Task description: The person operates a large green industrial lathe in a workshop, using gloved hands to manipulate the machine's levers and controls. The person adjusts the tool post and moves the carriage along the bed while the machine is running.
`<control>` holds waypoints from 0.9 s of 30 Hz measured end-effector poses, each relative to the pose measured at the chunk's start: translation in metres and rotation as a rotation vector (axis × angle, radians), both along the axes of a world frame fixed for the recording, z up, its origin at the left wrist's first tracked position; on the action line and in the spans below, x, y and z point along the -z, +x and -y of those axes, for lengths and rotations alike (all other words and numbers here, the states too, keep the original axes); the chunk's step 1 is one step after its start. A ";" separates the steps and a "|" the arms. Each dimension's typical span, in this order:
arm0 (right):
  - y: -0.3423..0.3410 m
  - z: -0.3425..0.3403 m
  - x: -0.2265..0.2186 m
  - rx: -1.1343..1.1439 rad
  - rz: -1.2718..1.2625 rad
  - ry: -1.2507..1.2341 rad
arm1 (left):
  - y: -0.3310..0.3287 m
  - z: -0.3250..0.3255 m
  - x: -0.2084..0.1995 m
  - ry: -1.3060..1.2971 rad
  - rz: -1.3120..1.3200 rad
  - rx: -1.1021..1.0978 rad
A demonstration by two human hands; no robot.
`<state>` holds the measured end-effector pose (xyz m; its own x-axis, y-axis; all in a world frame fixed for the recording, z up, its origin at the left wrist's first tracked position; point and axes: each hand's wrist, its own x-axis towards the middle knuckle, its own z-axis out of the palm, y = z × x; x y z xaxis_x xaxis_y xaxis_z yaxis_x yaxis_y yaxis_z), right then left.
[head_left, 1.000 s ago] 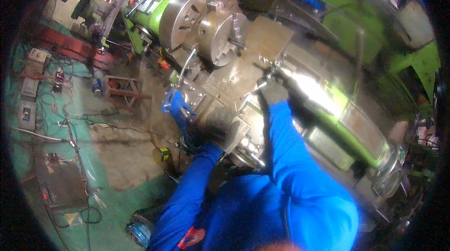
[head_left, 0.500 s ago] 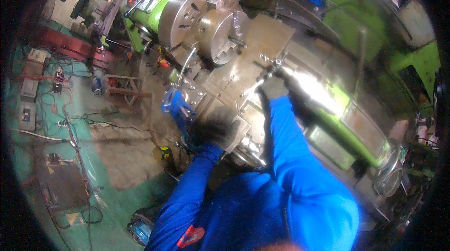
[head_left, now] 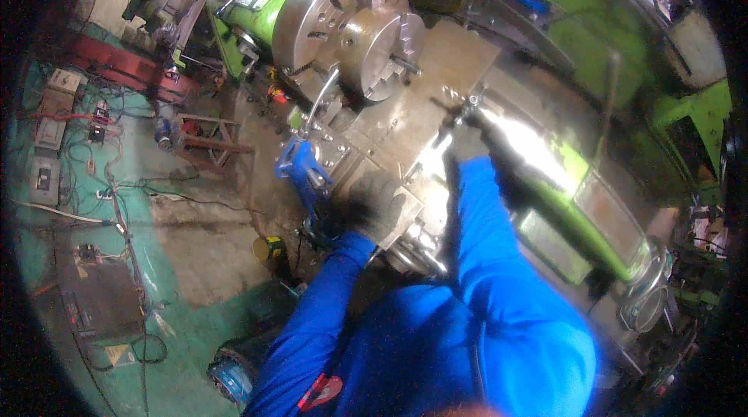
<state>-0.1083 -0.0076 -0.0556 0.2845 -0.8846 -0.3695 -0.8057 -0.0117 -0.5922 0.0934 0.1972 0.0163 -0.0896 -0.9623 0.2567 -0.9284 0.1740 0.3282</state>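
Note:
My left hand [head_left: 376, 205], in a dark glove, lies over the lathe's carriage beside a pale flat metal block [head_left: 405, 214]. Its fingers are blurred, and what they touch is unclear. My right hand [head_left: 469, 143], also gloved, reaches to the front end of the tailstock, close to a round shiny metal end [head_left: 474, 100]. Its fingers are hidden by the glove's back and shadow. Ahead, a large round faceplate [head_left: 312, 27] carries a smaller jawed chuck [head_left: 374, 58], with a dark rod [head_left: 407, 66] sticking out of it. A blue clamp-like piece [head_left: 302, 169] sits left of my left hand.
The green tailstock body [head_left: 576, 171] runs to a handwheel [head_left: 645, 304] at the right. A bent coolant pipe [head_left: 321, 101] rises near the chuck. Cables and grey boxes [head_left: 51, 132] lie on the green floor at left, near a metal stand [head_left: 214, 140].
The whole view has shifted slightly, so the machine appears farther right. My left hand is less smeared and keeps about the same place on the carriage. My right hand stays by the tailstock.

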 end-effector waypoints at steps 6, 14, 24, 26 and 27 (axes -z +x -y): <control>-0.007 -0.001 0.024 -0.016 0.304 -0.112 | -0.003 0.000 -0.011 0.083 0.028 -0.025; -0.006 0.007 0.034 0.010 0.329 -0.089 | -0.003 -0.008 -0.008 0.112 0.188 -0.050; -0.010 -0.041 -0.028 -0.012 0.032 -0.168 | -0.007 -0.005 -0.024 0.022 0.251 0.009; -0.006 -0.038 -0.006 0.085 0.191 -0.128 | -0.006 -0.005 -0.028 0.066 0.196 0.002; -0.003 -0.031 0.021 0.135 0.360 -0.132 | -0.006 -0.003 -0.028 0.106 0.207 0.001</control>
